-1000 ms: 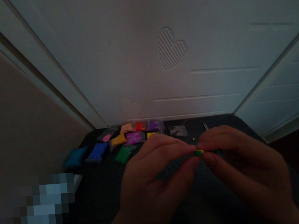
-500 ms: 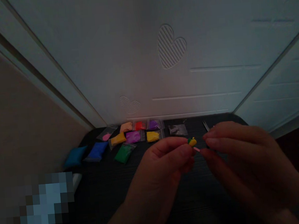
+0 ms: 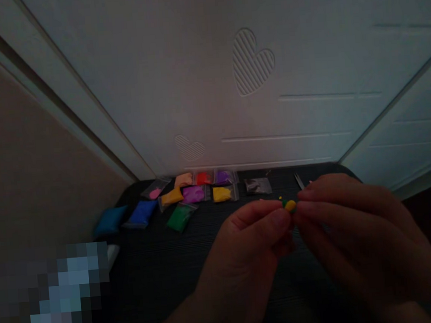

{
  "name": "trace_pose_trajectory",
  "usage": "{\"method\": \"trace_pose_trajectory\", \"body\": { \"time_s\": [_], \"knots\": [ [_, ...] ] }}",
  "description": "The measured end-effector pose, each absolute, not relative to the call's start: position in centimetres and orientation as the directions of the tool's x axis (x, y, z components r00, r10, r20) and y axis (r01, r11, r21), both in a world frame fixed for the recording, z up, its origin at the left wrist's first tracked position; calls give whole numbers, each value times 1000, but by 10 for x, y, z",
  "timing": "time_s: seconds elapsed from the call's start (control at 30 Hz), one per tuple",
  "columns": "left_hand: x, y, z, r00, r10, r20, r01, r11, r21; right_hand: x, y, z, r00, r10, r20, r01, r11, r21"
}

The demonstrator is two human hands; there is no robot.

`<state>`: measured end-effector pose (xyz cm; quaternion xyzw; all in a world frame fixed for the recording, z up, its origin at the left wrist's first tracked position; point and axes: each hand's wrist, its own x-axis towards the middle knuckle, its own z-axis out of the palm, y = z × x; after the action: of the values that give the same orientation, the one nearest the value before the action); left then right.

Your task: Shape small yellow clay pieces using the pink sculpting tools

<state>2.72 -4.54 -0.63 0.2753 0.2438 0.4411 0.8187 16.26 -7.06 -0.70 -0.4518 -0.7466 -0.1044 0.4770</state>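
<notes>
Between the thumb and fingers of my left hand (image 3: 251,238) is a small yellow and green clay piece (image 3: 289,206). My right hand (image 3: 358,230) is closed in a pinch at the right side of the same piece, its fingertips against the yellow part. The fingers cover much of the piece, so its full shape is hidden. Just beyond the fingertips a tiny yellow bit (image 3: 280,197) lies on the dark table (image 3: 164,270). Metal tweezers (image 3: 298,180) lie behind my right hand, partly covered by it.
Several bags lie toward the back left, among them a green bag (image 3: 181,217), a yellow bag (image 3: 222,194), a blue bag (image 3: 142,213) and a teal bag (image 3: 110,220). A bag with dark contents (image 3: 257,185) lies near the white panel (image 3: 194,83) behind the table.
My right fingers came off the clay piece, then closed back on its right side. My left hand turned, curling its fingers, and shows more of the yellow part. The bags have stayed put.
</notes>
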Motion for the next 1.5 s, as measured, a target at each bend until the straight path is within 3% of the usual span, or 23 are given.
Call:
{"method": "trace_pose_trajectory", "body": {
  "time_s": [0.13,0.33,0.57,1.3,1.5],
  "knots": [
    [27,-44,-7,479,865,-150,-584,442,681,161,-71,-8,-101,586,804,773,555,-307],
    [27,-41,-10,472,875,-109,-591,406,697,164,-67,-7,-163,583,796,776,574,-262],
    [27,-40,-6,481,863,-153,-606,453,654,162,-61,-5,-160,468,869,717,660,-224],
    [21,-33,-11,496,866,-69,-543,371,753,161,-61,-5,-120,517,847,698,651,-299],
    [23,-32,-12,487,871,-65,-535,357,766,163,-60,-6,-166,511,843,699,665,-265]
  ]
}}
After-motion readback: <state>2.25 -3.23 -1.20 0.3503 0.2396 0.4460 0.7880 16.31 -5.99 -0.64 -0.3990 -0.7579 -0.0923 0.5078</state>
